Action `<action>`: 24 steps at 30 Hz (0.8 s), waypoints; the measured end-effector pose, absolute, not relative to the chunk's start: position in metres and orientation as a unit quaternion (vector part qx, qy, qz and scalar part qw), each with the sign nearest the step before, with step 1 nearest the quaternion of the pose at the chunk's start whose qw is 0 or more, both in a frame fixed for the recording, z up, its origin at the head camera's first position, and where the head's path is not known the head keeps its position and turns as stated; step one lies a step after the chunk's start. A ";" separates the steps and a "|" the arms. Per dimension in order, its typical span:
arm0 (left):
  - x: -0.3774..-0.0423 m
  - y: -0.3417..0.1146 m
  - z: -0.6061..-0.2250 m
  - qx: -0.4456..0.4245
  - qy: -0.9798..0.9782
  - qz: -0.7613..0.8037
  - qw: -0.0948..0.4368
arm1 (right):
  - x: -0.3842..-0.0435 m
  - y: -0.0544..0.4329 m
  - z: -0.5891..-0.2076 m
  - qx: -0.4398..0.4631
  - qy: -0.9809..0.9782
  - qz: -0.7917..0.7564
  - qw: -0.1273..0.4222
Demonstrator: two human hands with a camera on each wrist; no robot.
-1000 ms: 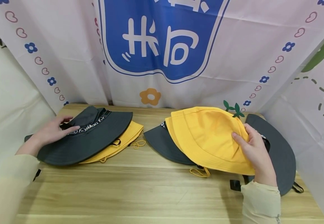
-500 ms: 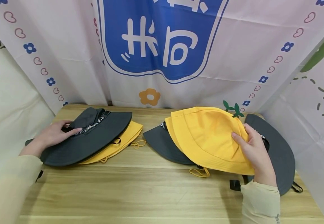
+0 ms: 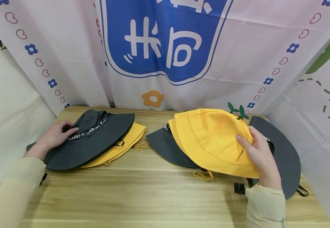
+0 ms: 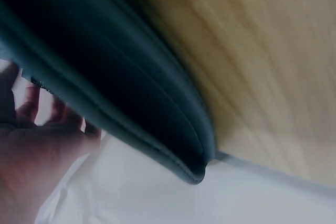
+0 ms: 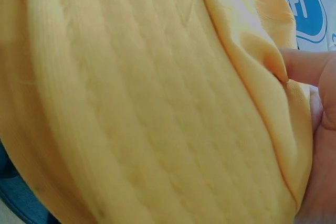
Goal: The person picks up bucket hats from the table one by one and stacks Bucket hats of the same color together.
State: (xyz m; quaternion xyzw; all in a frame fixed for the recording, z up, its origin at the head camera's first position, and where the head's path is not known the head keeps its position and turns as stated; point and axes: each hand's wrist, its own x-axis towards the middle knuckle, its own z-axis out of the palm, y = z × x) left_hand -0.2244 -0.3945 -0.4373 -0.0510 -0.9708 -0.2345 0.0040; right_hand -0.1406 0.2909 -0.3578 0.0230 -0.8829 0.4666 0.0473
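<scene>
Left grip (image 3: 52,136): pinched the dark hat (image 3: 103,142) at its crown
Dark hat: lay tilted over yellow brims (image 3: 135,134) at the left of the bench (image 3: 142,196)
Right grip (image 3: 261,155): held the yellow hat (image 3: 210,139), thumb on the outside of its crown
Yellow hat: sat over dark brims (image 3: 167,148) at the right
Change: dark hat's left edge had slid slightly rightward with the left grip; yellow hat had stayed put
Meaning: work seemed centred on the dark hat

We see wood-grain table (image 3: 147,199); behind it, white curtain (image 3: 79,79) bearing blue emblem (image 3: 164,34), orange flower print (image 3: 146,98) below. At our right, green dashes (image 3: 327,91) on white sheet (image 3: 310,133).
</scene>
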 end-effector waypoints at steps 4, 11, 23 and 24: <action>-0.223 -0.396 -0.440 -0.037 -0.973 -0.226 0.022 | -0.140 0.291 -0.358 0.024 -0.881 0.470 0.050; -0.221 -0.395 -0.436 0.034 -0.968 -0.245 0.033 | -0.138 0.291 -0.356 0.021 -0.879 0.474 0.051; -0.214 -0.391 -0.411 0.096 -0.942 -0.292 0.135 | -0.134 0.291 -0.354 0.042 -0.875 0.472 0.098; -0.214 -0.391 -0.409 0.090 -0.940 -0.295 0.144 | -0.134 0.291 -0.354 0.045 -0.873 0.475 0.102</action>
